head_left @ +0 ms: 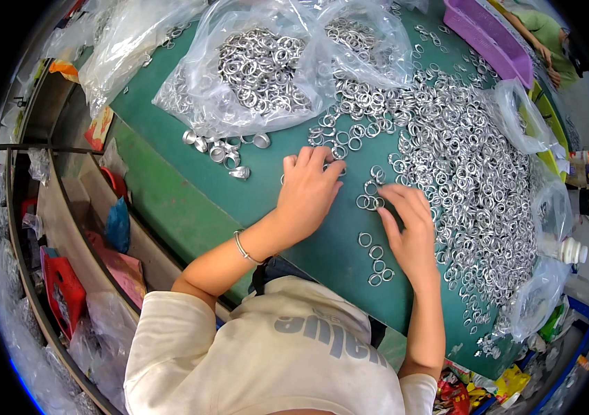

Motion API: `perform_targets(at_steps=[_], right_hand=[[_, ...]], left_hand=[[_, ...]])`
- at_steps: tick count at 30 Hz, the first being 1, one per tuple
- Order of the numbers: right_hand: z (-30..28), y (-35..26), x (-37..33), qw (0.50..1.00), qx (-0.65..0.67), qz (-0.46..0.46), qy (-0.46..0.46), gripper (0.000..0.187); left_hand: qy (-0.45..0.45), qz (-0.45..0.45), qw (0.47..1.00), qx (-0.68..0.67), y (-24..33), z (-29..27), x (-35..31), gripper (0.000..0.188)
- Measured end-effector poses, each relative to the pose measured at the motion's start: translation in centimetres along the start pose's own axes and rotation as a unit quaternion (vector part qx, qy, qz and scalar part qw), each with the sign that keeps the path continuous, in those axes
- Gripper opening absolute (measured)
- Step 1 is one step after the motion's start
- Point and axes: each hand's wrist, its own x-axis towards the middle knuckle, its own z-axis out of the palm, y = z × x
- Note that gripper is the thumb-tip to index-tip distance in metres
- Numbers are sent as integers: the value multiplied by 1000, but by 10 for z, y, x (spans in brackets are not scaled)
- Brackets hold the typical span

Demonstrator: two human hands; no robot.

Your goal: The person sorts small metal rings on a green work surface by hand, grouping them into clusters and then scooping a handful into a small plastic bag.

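Observation:
Small silver metal rings lie all over the green tabletop [253,183]. My left hand [305,194] is palm down with its fingers bent; a bit of a ring shows between thumb and fingertips, mostly hidden. My right hand [410,228] rests on the table with thumb and forefinger apart, at the edge of a small cluster of rings [363,201]. Nearer me, a short row of rings [376,252] lies separate. On the right spreads a large heap of rings [477,180]. Several wider rings [217,153] sit beyond and left of my left hand.
Clear plastic bags [194,90] full of rings stand at the far side. A purple tray [491,41] sits at the far right, near another person's hand [554,76]. Shelving with a red packet [66,290] lines the left. A white bottle [572,251] is beyond the heap.

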Motion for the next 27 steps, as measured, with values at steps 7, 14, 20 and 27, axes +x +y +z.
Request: perform_targets(at_steps=[7,14,20,27], right_hand=[[0,5,1,997,-61,19,52,22],[-23,4,-39,985,-120,114,54,22],[-24,-8,-74,989,-109,96,-26,24],[-10,-7,-90,986,-123,109,2,27]], left_hand=[[85,24,994,-70,-1,-13,-5,22],[-75,107,976,-177,39,2,-42,22],[-157,83,942,-286,44,5,-63,28],[-218,199,924,-242,62,21,-71,42]])
